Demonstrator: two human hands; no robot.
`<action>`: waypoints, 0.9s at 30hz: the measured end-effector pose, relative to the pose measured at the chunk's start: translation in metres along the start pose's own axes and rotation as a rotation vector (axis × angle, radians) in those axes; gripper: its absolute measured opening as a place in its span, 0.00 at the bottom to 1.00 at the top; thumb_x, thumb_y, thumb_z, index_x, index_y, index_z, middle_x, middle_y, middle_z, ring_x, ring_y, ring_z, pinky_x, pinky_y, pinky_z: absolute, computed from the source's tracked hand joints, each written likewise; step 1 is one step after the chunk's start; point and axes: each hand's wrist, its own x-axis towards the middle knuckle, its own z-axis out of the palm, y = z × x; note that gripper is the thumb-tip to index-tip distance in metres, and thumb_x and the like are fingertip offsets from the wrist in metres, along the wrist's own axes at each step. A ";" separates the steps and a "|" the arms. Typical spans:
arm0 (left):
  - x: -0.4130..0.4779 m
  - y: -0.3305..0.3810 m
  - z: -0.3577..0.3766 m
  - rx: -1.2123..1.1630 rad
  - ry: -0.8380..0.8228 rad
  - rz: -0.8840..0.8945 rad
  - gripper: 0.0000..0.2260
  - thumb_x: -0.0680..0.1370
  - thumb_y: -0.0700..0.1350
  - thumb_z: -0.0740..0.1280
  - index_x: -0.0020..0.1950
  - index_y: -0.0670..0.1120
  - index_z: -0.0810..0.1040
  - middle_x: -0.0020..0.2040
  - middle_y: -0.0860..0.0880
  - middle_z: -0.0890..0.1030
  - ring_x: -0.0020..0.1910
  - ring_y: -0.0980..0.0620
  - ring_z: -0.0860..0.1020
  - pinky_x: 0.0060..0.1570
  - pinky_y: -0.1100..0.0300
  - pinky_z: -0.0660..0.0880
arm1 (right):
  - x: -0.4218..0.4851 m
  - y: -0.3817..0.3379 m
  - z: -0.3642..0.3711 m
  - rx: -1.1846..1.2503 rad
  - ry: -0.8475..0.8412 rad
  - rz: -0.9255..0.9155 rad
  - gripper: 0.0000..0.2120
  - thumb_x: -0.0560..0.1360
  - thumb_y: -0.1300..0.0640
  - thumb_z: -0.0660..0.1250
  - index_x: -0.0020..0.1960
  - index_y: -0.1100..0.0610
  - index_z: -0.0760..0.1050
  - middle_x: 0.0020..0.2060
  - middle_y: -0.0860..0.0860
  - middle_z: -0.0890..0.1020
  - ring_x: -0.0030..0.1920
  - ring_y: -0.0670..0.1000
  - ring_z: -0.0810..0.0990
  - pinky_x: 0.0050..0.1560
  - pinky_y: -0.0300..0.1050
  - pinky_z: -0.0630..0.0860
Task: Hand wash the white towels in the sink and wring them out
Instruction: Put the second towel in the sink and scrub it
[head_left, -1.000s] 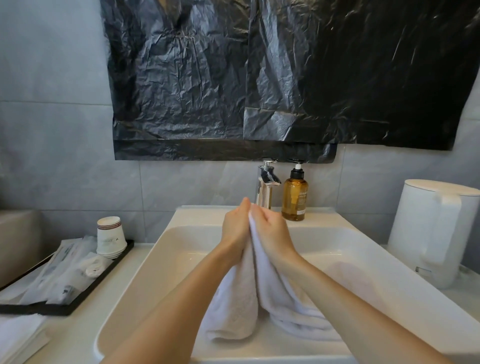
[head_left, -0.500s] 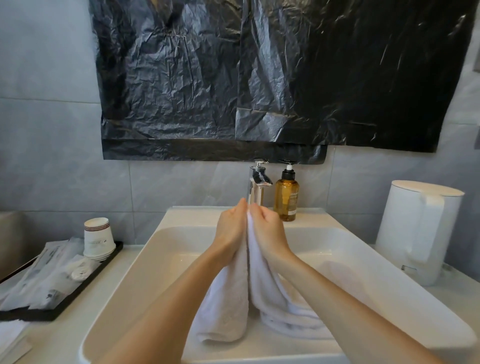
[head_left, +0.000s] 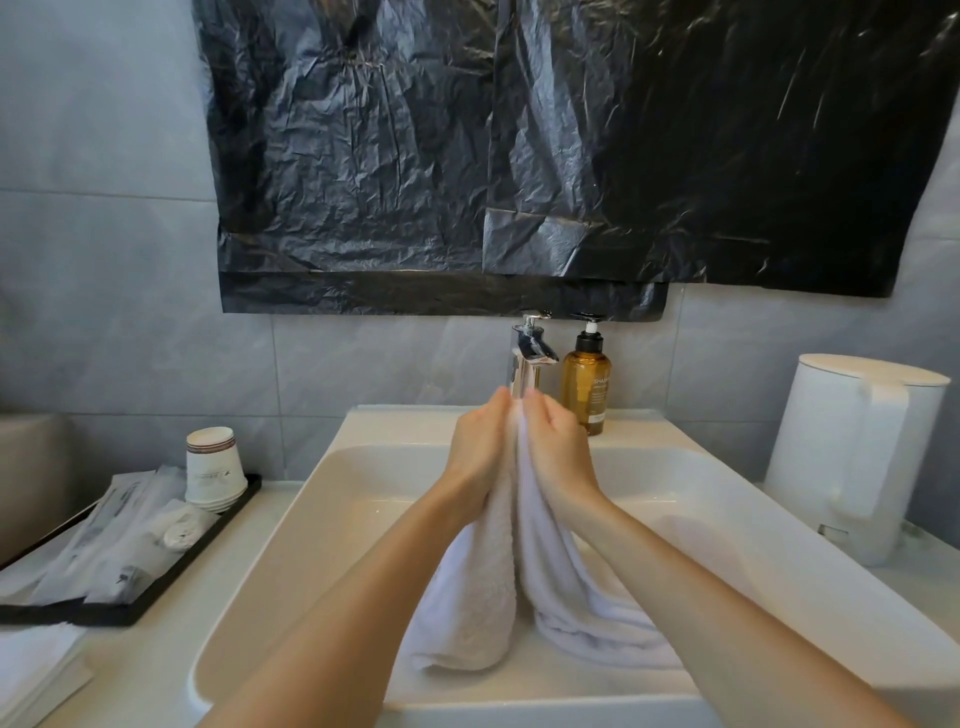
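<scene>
Both hands meet above the middle of the sink (head_left: 311, 525), just in front of the faucet (head_left: 527, 358). The left hand (head_left: 480, 452) and the right hand (head_left: 558, 452) each grasp the top of the white towel (head_left: 467, 597), fingers curled round the bunched cloth, pressed palm to palm. The towel hangs in two folds, its lower end resting in the basin. An amber pump bottle (head_left: 587, 387) stands right of the faucet. A white kettle (head_left: 852, 457) sits on the table (head_left: 156, 665) far right, and paper cups (head_left: 215, 467) stand on a black tray (head_left: 135, 613) at the left.
</scene>
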 end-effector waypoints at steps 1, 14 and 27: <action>0.002 0.001 -0.004 0.005 0.033 0.003 0.19 0.83 0.53 0.56 0.45 0.43 0.80 0.44 0.44 0.82 0.44 0.50 0.79 0.43 0.57 0.73 | -0.007 0.001 0.002 -0.023 -0.083 -0.051 0.19 0.83 0.51 0.56 0.36 0.59 0.70 0.31 0.52 0.72 0.35 0.47 0.71 0.38 0.44 0.66; -0.004 0.001 0.005 -0.009 -0.023 -0.008 0.19 0.83 0.53 0.57 0.47 0.42 0.81 0.42 0.44 0.82 0.42 0.49 0.80 0.42 0.57 0.74 | 0.011 -0.002 0.000 0.101 0.072 0.114 0.19 0.82 0.52 0.55 0.35 0.57 0.69 0.31 0.52 0.74 0.39 0.52 0.74 0.42 0.45 0.68; 0.002 0.002 -0.003 0.040 0.122 0.014 0.17 0.82 0.49 0.56 0.36 0.44 0.74 0.37 0.46 0.77 0.38 0.50 0.75 0.40 0.56 0.70 | -0.014 -0.002 0.007 0.018 -0.087 -0.015 0.18 0.83 0.52 0.55 0.36 0.55 0.71 0.31 0.50 0.75 0.37 0.47 0.74 0.41 0.41 0.70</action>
